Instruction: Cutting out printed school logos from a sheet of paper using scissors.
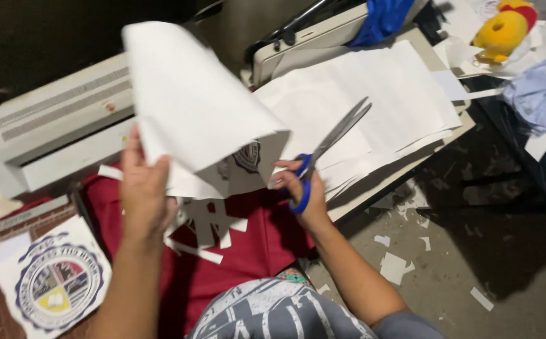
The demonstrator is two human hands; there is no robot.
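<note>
My left hand (142, 188) holds up a large white sheet of paper (191, 107) that curls over toward me, with a round printed emblem partly showing at its lower edge. My right hand (298, 185) grips blue-handled scissors (326, 147); their grey blades point up and to the right, beside the sheet's right edge. Cut paper strips (201, 229) hang and lie below the sheet on a red cloth (248, 245) over my lap.
A stack of white sheets (373, 100) lies on a board to the right. A white machine (59, 125) sits at the left, and a printed round emblem sheet (56, 282) lies at bottom left. A yellow plush toy (502, 31) is top right. Paper scraps (395, 267) litter the floor.
</note>
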